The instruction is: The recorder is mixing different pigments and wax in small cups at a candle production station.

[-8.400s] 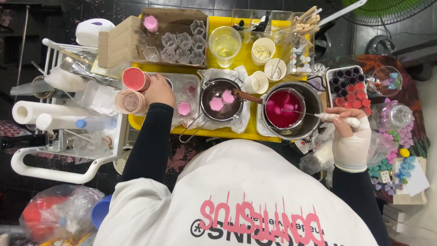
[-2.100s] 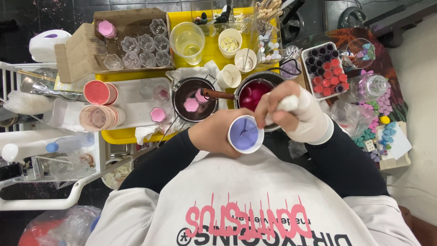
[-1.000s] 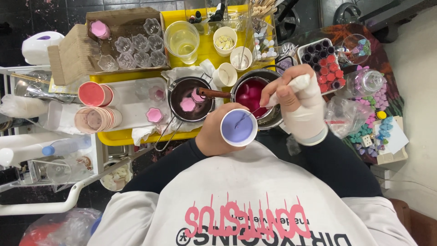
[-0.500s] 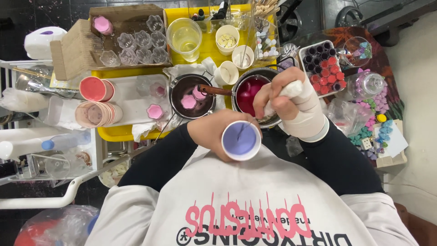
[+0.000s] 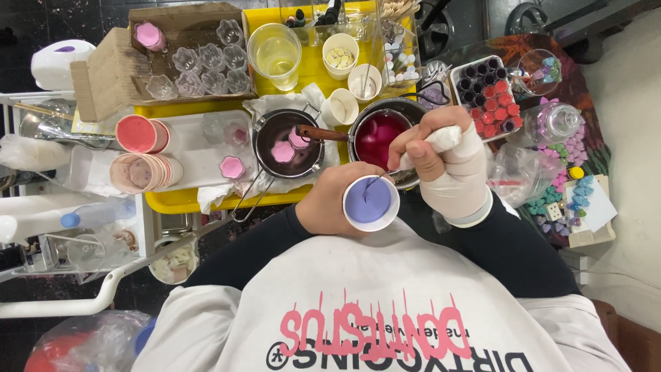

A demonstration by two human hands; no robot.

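A crowded yellow plastic tray (image 5: 172,201) on a dark work surface fills the upper half of the head view, packed with cups, pots and moulds. The person's own white sweatshirt blocks the lower half, and the left hand (image 5: 329,205) is partly hidden behind the small white paper cup of lilac liquid (image 5: 370,202) that its fingers wrap around from the side, close to the chest and just below the tray's near edge. The cup stands upright, mouth facing the camera.

The right hand (image 5: 444,162), in a pale glove with the fingertips bare, has its fingers pinched together on a thin metal stirrer (image 5: 383,178). Its upper end is lost inside the grip; its long axis runs from upper right down to lower left, with the lower tip dipped into the lilac liquid.

Just behind the hands sit 2 round metal pots: 1 holding deep pink liquid (image 5: 379,138), partly covered by the right hand, and 1 darker pot (image 5: 286,144) with 2 pink flower shapes inside. To the left lie 2 stacks of pink-lined paper cups (image 5: 141,153) on their sides; how many cups each holds is hard to make out.
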